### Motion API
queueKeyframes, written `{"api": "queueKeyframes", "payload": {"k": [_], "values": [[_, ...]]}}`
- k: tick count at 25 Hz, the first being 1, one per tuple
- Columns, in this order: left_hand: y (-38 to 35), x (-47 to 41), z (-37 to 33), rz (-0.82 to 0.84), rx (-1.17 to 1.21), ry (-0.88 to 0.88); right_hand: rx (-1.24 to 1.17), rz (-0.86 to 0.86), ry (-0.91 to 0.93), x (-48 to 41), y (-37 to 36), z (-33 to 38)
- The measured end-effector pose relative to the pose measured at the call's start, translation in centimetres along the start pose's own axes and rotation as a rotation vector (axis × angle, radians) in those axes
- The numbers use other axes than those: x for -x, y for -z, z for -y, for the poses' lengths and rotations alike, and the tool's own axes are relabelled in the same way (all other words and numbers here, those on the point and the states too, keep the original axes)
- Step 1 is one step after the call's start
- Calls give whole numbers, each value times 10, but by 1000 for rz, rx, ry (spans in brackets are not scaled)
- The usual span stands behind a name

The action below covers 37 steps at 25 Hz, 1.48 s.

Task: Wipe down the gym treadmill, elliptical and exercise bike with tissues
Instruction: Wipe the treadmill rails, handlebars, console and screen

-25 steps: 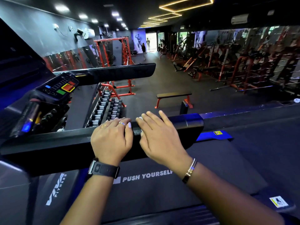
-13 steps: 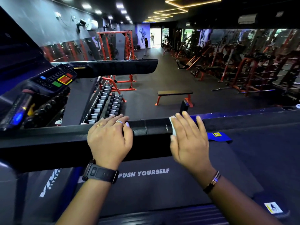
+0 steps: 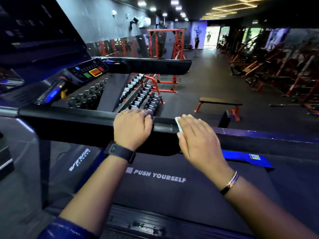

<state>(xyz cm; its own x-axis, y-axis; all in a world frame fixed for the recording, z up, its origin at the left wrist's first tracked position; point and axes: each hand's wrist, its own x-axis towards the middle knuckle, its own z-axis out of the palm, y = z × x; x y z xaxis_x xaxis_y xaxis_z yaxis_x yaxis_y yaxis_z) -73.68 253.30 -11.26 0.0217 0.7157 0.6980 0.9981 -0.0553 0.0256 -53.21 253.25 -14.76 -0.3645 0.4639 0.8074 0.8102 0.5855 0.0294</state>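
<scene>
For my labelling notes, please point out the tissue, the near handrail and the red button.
tissue [image 3: 178, 125]: head view, its visible white edge.
near handrail [image 3: 69, 117]: head view, bare top face, left part.
red button [image 3: 95, 72]: head view, its centre.

Tissue [image 3: 179, 126] mostly beneath the right hand [image 3: 198, 138]

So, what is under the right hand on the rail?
A white tissue, pressed on the black handrail. Only its left edge shows; the right hand covers the rest.
</scene>
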Motion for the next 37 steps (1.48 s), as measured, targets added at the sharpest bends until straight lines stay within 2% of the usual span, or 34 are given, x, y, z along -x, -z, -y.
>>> {"api": "queueKeyframes", "payload": {"k": [2,5,9,15,18,21,22,24,29,31,32,33,36,37], "values": [[0,0,0,14,-2,31,-67,68,27,-13,1,-10],[1,0,-3,48,4,72,-261,184,-30,-30,-5,-9],[5,7,-9,57,-6,105,-533,-40,-169,3,-21,3],[6,10,-11,33,29,119,-935,-157,-350,31,-33,35],[3,12,-7,-15,54,77,-1197,-131,-582,45,-41,62],[0,12,-4,-51,76,53,-1395,59,-954,50,-36,87],[-1,14,-3,-71,77,47,-1448,105,-1017,53,-38,90],[-3,13,-3,-107,70,34,-1498,114,-1006,55,-43,86],[-7,13,-1,-107,68,3,-1495,-208,-853,29,-48,66],[-9,14,0,-126,62,10,-1300,-345,-694,6,-40,47],[-9,13,1,-130,52,16,-1134,-337,-560,-7,-37,31],[-10,13,1,-131,40,19,-939,-216,-425,-22,-28,14],[-6,11,-1,-108,8,13,-344,547,-106,-61,-1,-9],[-5,9,0,-70,14,15,-268,677,-32,-72,4,-9]]}}
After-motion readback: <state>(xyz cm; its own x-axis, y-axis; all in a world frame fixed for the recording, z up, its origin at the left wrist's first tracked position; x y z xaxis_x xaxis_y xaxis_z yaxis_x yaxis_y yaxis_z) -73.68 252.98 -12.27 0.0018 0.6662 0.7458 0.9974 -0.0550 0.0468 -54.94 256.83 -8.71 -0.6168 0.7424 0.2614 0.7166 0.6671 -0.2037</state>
